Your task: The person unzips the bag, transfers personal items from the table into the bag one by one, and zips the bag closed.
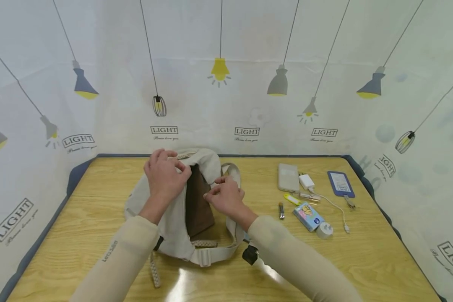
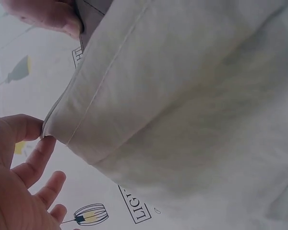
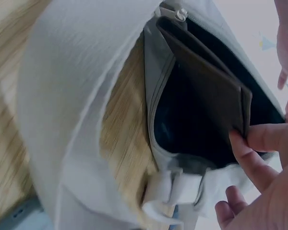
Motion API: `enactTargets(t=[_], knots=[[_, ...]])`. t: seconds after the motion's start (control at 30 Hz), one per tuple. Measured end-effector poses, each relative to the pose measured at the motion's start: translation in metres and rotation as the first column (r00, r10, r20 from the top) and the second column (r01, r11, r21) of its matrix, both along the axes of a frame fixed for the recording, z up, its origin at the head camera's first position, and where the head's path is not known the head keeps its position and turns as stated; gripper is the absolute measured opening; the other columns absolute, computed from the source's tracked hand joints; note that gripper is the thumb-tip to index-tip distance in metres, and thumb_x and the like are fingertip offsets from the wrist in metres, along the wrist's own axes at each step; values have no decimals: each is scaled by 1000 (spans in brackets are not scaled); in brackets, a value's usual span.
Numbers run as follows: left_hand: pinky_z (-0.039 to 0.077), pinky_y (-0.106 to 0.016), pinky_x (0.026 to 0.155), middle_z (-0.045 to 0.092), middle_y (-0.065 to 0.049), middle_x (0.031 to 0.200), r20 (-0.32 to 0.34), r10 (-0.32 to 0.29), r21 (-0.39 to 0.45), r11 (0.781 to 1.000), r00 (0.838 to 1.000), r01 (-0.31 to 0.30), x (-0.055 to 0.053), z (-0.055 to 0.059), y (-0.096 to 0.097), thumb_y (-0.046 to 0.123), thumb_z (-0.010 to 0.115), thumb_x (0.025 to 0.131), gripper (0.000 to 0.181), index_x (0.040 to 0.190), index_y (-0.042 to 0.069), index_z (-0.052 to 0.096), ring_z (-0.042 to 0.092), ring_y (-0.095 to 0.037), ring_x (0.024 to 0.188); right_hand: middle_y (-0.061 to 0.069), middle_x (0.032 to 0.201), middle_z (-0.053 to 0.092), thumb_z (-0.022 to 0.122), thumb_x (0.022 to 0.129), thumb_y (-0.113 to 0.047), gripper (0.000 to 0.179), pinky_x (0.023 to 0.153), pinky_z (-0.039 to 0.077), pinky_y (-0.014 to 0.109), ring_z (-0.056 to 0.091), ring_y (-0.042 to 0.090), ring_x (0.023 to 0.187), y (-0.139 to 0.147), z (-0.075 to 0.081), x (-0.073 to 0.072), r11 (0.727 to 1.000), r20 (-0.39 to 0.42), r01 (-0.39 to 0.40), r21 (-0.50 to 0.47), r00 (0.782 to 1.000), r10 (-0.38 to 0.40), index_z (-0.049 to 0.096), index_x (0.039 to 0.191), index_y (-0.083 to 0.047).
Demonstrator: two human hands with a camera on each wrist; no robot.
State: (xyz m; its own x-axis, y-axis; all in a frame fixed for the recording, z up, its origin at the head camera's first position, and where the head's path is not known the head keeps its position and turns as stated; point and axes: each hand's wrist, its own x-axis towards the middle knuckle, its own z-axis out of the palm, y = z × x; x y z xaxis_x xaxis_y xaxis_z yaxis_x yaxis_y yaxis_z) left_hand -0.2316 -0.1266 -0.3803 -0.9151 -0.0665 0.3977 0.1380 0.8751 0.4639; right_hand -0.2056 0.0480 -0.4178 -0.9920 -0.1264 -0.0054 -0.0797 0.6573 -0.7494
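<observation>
The left hand (image 1: 165, 174) pinches the opening's edge on a pale bag (image 1: 173, 237) lying on the wooden bench (image 1: 71, 239). Partly inside that opening is a brown wallet (image 1: 201, 205), its corner grasped by the fingers of the right hand (image 1: 228, 197). Farther right lie a nail clipper (image 1: 281, 211), white charger (image 1: 306, 181), patterned packet (image 1: 307, 214) and blue card holder (image 1: 340, 183).

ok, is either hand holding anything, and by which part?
Right hand pinches the flat, folded brown wallet by one end; left hand pinches the cream fabric bag by the edge of its opening.
</observation>
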Motion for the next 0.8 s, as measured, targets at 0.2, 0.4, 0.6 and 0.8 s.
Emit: enactTargets(t=[0.2, 0.4, 0.6, 0.8], knots=[[23, -60, 109, 60, -9, 126, -23, -5, -8, 1000, 1000, 5, 0, -3, -1, 24, 62, 85, 23, 71, 10, 72, 35, -34, 136, 7, 133, 54, 69, 88, -27, 21, 102, 23, 62, 47, 27, 126, -4, -2, -2, 999, -32, -24, 30, 999, 25, 76, 72, -16], [21, -61, 110, 55, -11, 130, 11, -39, -139, 990, 999, 40, 6, -11, -4, 23, 62, 86, 17, 78, 12, 71, 30, -34, 140, 2, 129, 56, 71, 87, -27, 22, 103, 27, 58, 48, 25, 125, 3, -5, -14, 989, -1, 141, -39, 990, -141, 75, 69, -15], [9, -67, 114, 39, -18, 146, 214, -68, -265, 956, 974, 125, 20, -23, -7, 31, 71, 81, 27, 100, 13, 65, 8, -37, 150, 4, 131, 55, 71, 87, -25, 18, 108, 23, 58, 48, 24, 127, 7, -4, -24, 973, 18, 205, -103, 979, -204, 76, 76, -12], [7, -67, 114, 44, -19, 142, 230, -42, -374, 919, 972, 128, 39, -35, -15, 26, 68, 80, 21, 72, 8, 61, 10, -37, 149, 4, 133, 52, 70, 88, -25, 17, 108, 22, 57, 49, 24, 126, 11, -5, -30, 956, 46, 252, -154, 968, -247, 76, 80, -11]])
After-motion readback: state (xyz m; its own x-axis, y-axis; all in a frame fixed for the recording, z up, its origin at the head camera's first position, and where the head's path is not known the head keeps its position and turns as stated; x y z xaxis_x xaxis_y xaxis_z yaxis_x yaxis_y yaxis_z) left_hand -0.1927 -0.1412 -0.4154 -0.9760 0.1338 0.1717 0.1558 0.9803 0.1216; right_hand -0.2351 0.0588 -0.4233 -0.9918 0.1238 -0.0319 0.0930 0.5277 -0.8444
